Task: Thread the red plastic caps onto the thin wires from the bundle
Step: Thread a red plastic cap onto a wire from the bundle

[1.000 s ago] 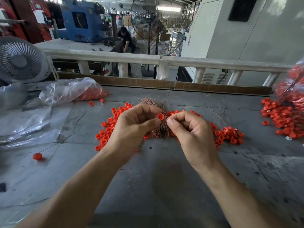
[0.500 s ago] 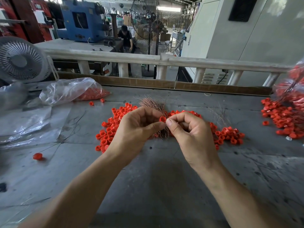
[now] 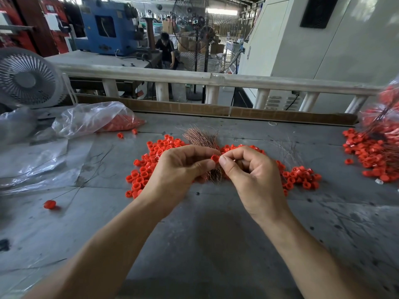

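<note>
The hands have been brought together; a cap [image 3: 214, 158] is being pinched by the left hand [image 3: 179, 169] while, seemingly, a wire is being fed in by the pinching right hand [image 3: 250, 173].

Your two bare forearms, no sleeves reaching into view, nothing worn at either wrist, your left hand [image 3: 177, 169] and right hand [image 3: 254, 175] ungloved, fingers ringless, short trimmed nail on your right thumb

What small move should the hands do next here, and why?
Probably the right hand should feed its wire tip into the red cap pinched by the left hand: the cap sits right at the right fingertips; the wire itself is too thin to see.
</note>
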Available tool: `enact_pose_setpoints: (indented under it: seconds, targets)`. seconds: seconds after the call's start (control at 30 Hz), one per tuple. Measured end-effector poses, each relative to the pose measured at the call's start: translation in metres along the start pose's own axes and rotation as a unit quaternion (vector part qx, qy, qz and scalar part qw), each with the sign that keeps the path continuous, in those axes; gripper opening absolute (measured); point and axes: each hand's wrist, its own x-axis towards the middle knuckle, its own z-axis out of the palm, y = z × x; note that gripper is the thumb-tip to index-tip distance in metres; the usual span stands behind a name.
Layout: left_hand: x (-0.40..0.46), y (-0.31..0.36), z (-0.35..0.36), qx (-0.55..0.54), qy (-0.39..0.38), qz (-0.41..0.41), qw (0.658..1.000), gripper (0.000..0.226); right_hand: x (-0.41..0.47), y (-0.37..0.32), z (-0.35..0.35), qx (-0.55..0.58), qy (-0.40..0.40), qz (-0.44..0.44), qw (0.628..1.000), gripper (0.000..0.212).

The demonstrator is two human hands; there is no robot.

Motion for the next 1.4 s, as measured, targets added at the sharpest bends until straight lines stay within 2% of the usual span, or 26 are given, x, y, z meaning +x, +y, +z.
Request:
enact_pose_setpoints:
  seconds: [0.37, 0.8, 1.4]
  targets:
    - [0.0025, -0.0074, -0.003, 0.054, 0.027, 0.044, 0.997, 0.019, -0.0013, 0.0004, 0.0001, -0.017, -0.018, 0.002, 1.0, 0.014]
    - [0.0014, -0.0062, -0.0036, 0.033, 0.022, 0.037, 0.999, 0.017, -0.0012, 0.0019, -0.0001, -0.023, -0.019, 0.012, 0.999, 0.016]
    - [0.0014, -0.0023, -0.005, -0.075, 0.012, -0.016, 0.997, 0.02, -0.001, 0.0, -0.0006, -0.013, -0.01, 0.007, 1.0, 0.016]
